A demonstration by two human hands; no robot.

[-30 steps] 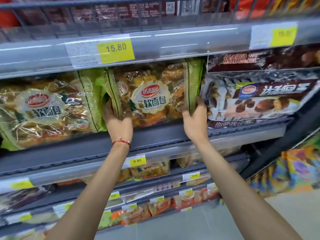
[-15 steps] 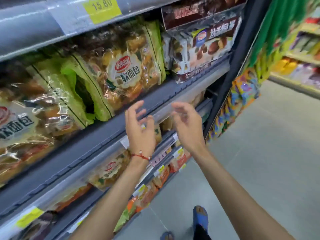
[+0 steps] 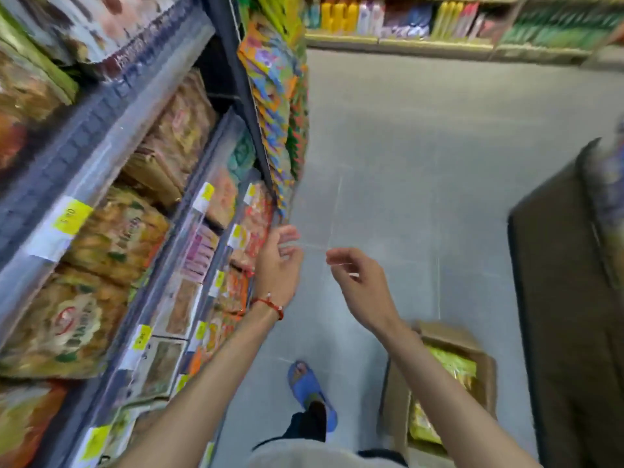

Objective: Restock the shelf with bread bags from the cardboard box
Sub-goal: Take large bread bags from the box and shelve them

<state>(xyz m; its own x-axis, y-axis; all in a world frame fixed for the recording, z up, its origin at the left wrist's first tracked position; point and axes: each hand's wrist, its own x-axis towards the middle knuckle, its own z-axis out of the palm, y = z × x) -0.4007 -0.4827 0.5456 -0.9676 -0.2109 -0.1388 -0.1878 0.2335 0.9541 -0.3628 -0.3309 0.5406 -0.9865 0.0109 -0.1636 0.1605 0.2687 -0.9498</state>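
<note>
1. Head view, blurred by motion: the shelf [image 3: 77,140] fills the frame from 7 to 11 o'clock. Its tiers are packed with wrapped goods behind yellow price labels [image 3: 72,216].
2. Grey floor [image 3: 422,163] runs from the centre up to 1 o'clock, where another stocked aisle stands well apart.
3. At 3 o'clock is a dark unit [image 3: 567,298]; I cannot tell what it is.
4. At 5 o'clock the cardboard box [image 3: 395,400] sits on the floor with its top open, partly behind the right forearm.
5. Green-and-yellow bread bags [image 3: 452,366] lie inside the box, though how many is hidden. At 8 to 9 o'clock, golden shelved bags [image 3: 111,238] sit close together.
6. The left hand [image 3: 280,265], just left of centre and near the shelf edge, is released, its fingers loosely bent and holding nothing. The right hand [image 3: 361,285], just right of centre, is likewise empty and relaxed.
7. Judging by this, the work is midway, at a pause between bags. The shelf looks well filled, yet bags remain in the box, so a reach down toward 5 o'clock is likely next.
8. A blue sandal [image 3: 307,383] shows at 6 o'clock, and a red bracelet [image 3: 270,304] circles the left wrist.
</note>
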